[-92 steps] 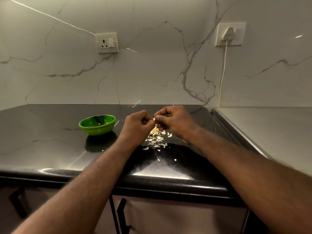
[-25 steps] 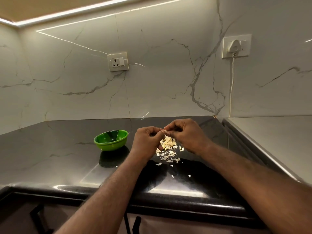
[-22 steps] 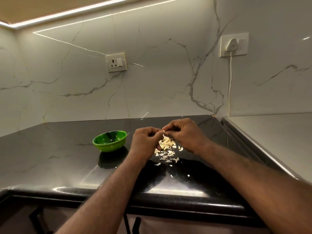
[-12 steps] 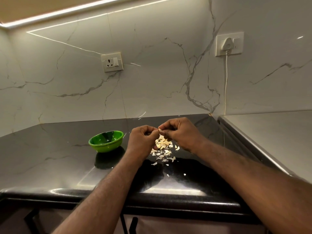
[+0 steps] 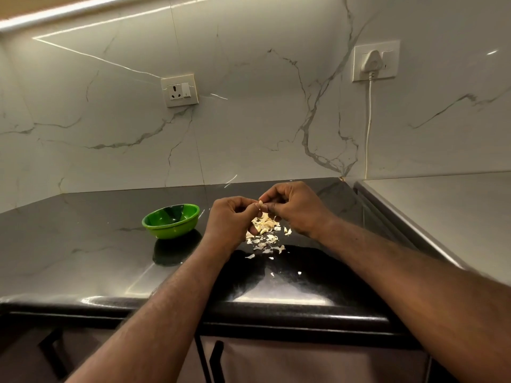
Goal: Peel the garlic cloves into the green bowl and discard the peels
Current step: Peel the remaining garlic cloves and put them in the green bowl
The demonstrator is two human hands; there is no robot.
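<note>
Between the curled fingertips of my left hand and right hand, a small pale garlic clove is pinched, both sets of fingers folded in close on it. Just beneath my fingers lies a heap of cream, curved garlic cloves, with thin papery white peels scattered nearer me on the glossy black stone countertop. Left of my fingers, apart from them, sits the round, shiny green bowl. Beyond them, a white wall socket and a white plug sit on grey-veined marble tiles.
</note>
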